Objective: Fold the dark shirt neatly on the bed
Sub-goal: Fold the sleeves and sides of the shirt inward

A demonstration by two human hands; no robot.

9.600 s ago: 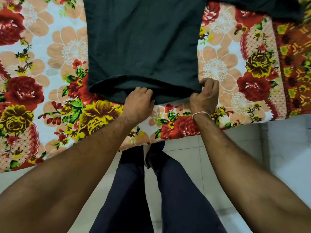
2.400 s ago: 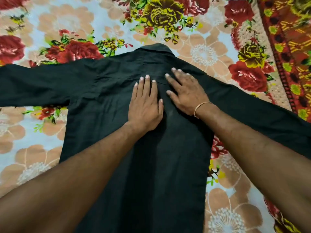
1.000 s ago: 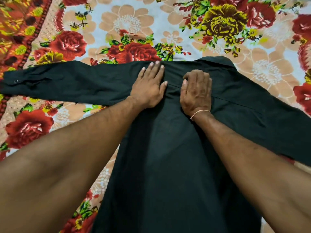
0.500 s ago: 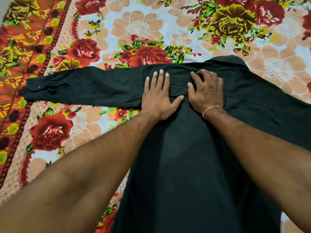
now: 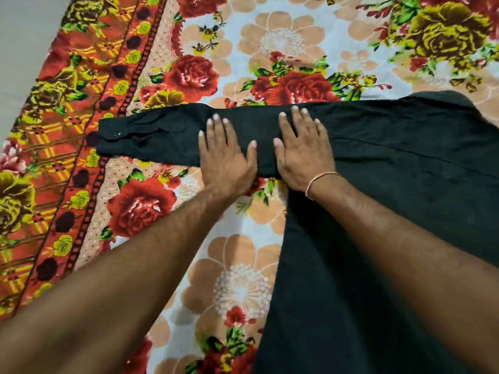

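Left hand (image 5: 225, 157) and right hand (image 5: 303, 152), fingers flat and gripping nothing, press black cotton shirt sleeve (image 5: 162, 136); smooth outward toward cuff

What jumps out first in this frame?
The dark shirt spread on the loud floral bedsheet, filling the right side. Its sleeve stretches out to the left, a cuff button near its end. Both hands, left hand and right hand, lie flat on the sleeve side by side.

I log the dark shirt (image 5: 391, 211) as cut off by the right and bottom edges, its right sleeve out of view, fabric beneath my forearms hidden.
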